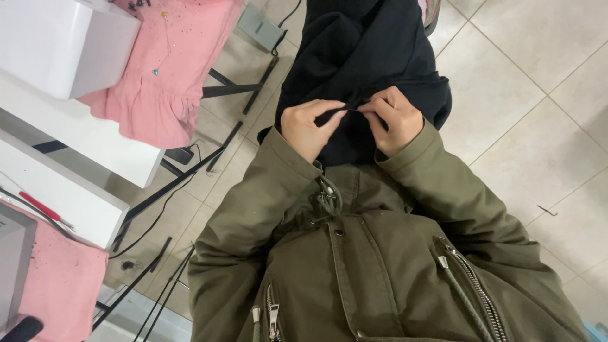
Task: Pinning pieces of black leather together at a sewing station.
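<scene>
Black garment [364,57] draped over the lap, bunched at centre of view, pinched along a seam or edge by both hands

Far left: white sewing machine [60,44] on white bench [82,136], pink fabric [168,60] spread beside it with a blue-headed pin [156,72] stuck in. More pink cloth [60,285] lower left, next to a red-handled tool [39,206]. Grey foot pedal [259,26] and black cables [158,209] on the tiled floor [538,82] under the bench frame.

Left hand [308,126] closed narrow, thumb and forefinger nipping a fold of the black cloth. Right hand [392,120] likewise curled tight, fingertips meeting the left at a small point on the fabric; cannot tell whether a needle or thread sits between them. Olive jacket [354,266] sleeves framing both wrists.

Risks, as a judgement: black on black hides fine detail, so easy to grab the wrong layer or lose the spot. Pulling too hard between such close pinches could tear a stitch or pucker the cloth. Loose bulk of the garment could slide off the lap toward the floor and drag the held edge free
</scene>
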